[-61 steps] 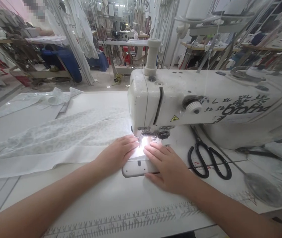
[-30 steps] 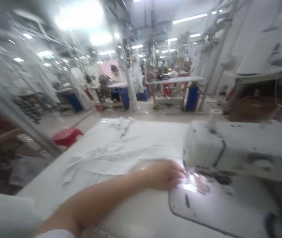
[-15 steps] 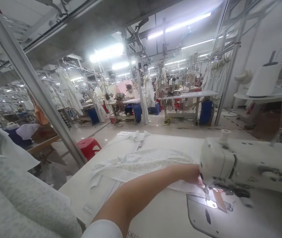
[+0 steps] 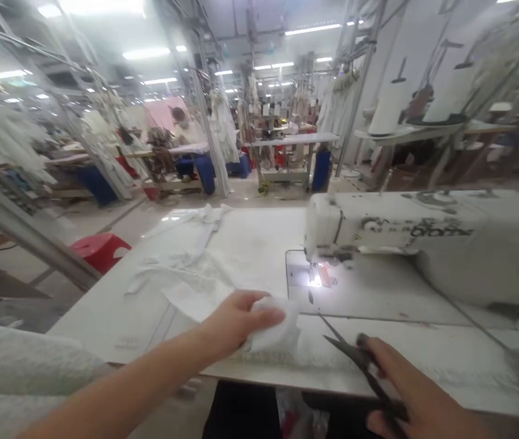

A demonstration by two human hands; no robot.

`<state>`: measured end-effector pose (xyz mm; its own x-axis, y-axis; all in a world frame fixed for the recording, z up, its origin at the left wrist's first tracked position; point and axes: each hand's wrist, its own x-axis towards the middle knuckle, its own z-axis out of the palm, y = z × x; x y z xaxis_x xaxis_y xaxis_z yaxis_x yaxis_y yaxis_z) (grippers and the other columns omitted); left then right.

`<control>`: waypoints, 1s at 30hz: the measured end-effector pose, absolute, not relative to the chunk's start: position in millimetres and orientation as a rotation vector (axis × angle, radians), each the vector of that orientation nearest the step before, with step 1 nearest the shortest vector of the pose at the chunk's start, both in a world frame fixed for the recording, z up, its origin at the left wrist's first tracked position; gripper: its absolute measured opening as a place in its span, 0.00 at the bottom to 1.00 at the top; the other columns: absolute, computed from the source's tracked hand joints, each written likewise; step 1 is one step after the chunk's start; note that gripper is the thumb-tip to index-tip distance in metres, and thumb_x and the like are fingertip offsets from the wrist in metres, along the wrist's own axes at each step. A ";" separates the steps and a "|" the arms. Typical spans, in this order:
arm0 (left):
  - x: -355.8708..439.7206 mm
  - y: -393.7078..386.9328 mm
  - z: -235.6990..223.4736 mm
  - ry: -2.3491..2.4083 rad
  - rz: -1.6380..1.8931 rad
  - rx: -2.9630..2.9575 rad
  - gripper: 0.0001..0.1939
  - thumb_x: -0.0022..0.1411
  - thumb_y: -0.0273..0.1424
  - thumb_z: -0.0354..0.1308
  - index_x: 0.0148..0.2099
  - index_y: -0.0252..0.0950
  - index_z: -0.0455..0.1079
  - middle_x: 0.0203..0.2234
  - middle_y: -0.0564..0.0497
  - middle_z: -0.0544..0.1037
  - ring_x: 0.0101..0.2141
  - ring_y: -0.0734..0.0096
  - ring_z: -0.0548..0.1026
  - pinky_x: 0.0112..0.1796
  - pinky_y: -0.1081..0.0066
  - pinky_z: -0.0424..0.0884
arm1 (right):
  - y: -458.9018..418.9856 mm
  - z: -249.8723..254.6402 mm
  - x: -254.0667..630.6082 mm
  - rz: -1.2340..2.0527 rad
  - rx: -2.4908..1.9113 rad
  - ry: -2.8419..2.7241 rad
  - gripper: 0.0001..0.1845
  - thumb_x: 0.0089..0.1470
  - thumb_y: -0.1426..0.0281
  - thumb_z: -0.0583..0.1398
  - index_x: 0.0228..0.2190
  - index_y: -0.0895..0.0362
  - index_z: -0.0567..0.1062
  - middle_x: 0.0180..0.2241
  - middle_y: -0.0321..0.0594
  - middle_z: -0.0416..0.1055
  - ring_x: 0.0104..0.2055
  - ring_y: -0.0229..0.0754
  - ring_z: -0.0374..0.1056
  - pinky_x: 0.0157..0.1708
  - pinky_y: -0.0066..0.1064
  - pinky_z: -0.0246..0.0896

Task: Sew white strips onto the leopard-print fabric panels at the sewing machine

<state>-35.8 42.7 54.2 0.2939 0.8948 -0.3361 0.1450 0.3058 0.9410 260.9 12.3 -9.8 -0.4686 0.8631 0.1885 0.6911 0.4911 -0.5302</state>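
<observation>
I see left hand (image 4: 236, 320) pinching white cloth (image 4: 280, 332), right hand (image 4: 408, 378) gripping scissors (image 4: 363, 361), blades (image 4: 344, 347) parted. Slack cloth could drift between blades; careless closing may then nick it.

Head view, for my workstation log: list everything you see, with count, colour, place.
Table: 1, white, foreground
Sewing machine: 1, white, table's right
Fabric: unclear count, white, table left and front
Scissors: 1, dark, front right
Draped fabric: unclear count, pale, lower left
Thread cones: at least 2, white, behind machine
Stool: 1, red, left of table
Bins: several, blue, background
Hanging garments: several, pale, background
Ceiling lights: several, white, overhead
Posts: several, grey, left and background
Other person: 1, pale clothing, background
Left hand: 1, bare, gripping fabric
Right hand: 1, bare, holding scissors
</observation>
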 end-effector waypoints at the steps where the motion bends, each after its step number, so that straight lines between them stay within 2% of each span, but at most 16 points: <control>1: -36.4 30.2 53.4 1.124 0.727 1.028 0.14 0.52 0.40 0.62 0.33 0.33 0.72 0.22 0.53 0.72 0.23 0.76 0.70 0.26 0.77 0.64 | 7.7 -2.4 251.7 0.666 -1.321 -2.312 0.28 0.45 0.63 0.62 0.49 0.51 0.61 0.46 0.45 0.68 0.41 0.51 0.70 0.34 0.35 0.70; 5: -31.5 4.8 40.0 1.092 0.827 0.837 0.12 0.48 0.36 0.66 0.32 0.33 0.73 0.24 0.52 0.75 0.25 0.76 0.72 0.28 0.76 0.67 | -3.6 21.2 215.9 1.019 -1.465 -2.270 0.19 0.44 0.68 0.61 0.40 0.52 0.63 0.42 0.41 0.68 0.41 0.49 0.67 0.36 0.37 0.66; 10: -28.5 0.4 23.5 1.131 0.852 0.874 0.14 0.47 0.38 0.66 0.33 0.33 0.73 0.25 0.51 0.76 0.26 0.74 0.72 0.29 0.75 0.67 | -16.3 23.2 203.2 1.092 -1.504 -2.200 0.12 0.44 0.71 0.59 0.32 0.53 0.61 0.37 0.38 0.66 0.37 0.46 0.65 0.34 0.35 0.62; 15: -23.0 -2.8 20.9 1.148 0.799 0.980 0.15 0.48 0.40 0.65 0.32 0.32 0.73 0.21 0.53 0.73 0.22 0.77 0.69 0.25 0.78 0.62 | -23.1 21.1 199.2 1.020 -1.491 -2.162 0.12 0.41 0.72 0.59 0.26 0.53 0.58 0.32 0.35 0.65 0.33 0.42 0.63 0.31 0.32 0.59; 18: -17.8 -4.9 22.1 1.142 0.764 0.984 0.16 0.48 0.41 0.64 0.34 0.32 0.73 0.22 0.53 0.73 0.23 0.76 0.70 0.25 0.77 0.63 | -27.0 14.0 198.3 0.920 -1.522 -2.159 0.12 0.41 0.71 0.60 0.24 0.53 0.58 0.29 0.34 0.66 0.30 0.42 0.62 0.28 0.31 0.57; 21: -12.2 -3.9 22.4 1.113 0.711 0.960 0.16 0.48 0.40 0.64 0.35 0.32 0.73 0.24 0.51 0.75 0.25 0.74 0.71 0.26 0.76 0.64 | -31.2 -1.2 202.5 0.935 -1.535 -2.154 0.11 0.44 0.68 0.59 0.21 0.54 0.59 0.24 0.33 0.66 0.27 0.42 0.62 0.25 0.30 0.56; 24: -6.9 3.0 18.9 1.060 0.686 0.889 0.14 0.50 0.39 0.63 0.33 0.32 0.73 0.24 0.52 0.74 0.24 0.76 0.69 0.26 0.77 0.62 | -30.4 -12.8 209.5 0.967 -1.543 -2.079 0.12 0.48 0.64 0.58 0.20 0.54 0.62 0.21 0.33 0.65 0.25 0.42 0.63 0.24 0.29 0.56; 27: -2.8 13.1 12.1 0.917 0.736 0.746 0.10 0.52 0.35 0.61 0.32 0.32 0.71 0.24 0.53 0.71 0.24 0.78 0.68 0.25 0.78 0.61 | -22.4 -8.6 212.7 0.887 -1.574 -1.956 0.11 0.47 0.62 0.60 0.24 0.54 0.65 0.22 0.33 0.66 0.25 0.41 0.64 0.25 0.30 0.59; 28: -1.9 15.9 9.9 0.876 0.743 0.714 0.08 0.52 0.33 0.60 0.32 0.32 0.70 0.23 0.53 0.70 0.23 0.79 0.67 0.25 0.78 0.61 | -18.9 -4.0 211.8 0.867 -1.546 -1.933 0.09 0.47 0.63 0.60 0.28 0.54 0.67 0.24 0.33 0.67 0.25 0.41 0.64 0.25 0.30 0.60; 30: -0.3 19.7 7.3 0.849 0.747 0.708 0.06 0.52 0.30 0.59 0.32 0.32 0.69 0.22 0.54 0.68 0.22 0.80 0.66 0.24 0.78 0.61 | -11.6 6.9 206.9 0.835 -1.426 -1.921 0.13 0.47 0.68 0.60 0.37 0.53 0.67 0.27 0.34 0.67 0.26 0.40 0.64 0.26 0.29 0.61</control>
<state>-0.3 19.7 7.3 0.4500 0.8026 -0.3916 -0.2854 0.5448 0.7885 206.9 -11.6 6.9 -0.2438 0.9651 0.0951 0.5888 0.2253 -0.7763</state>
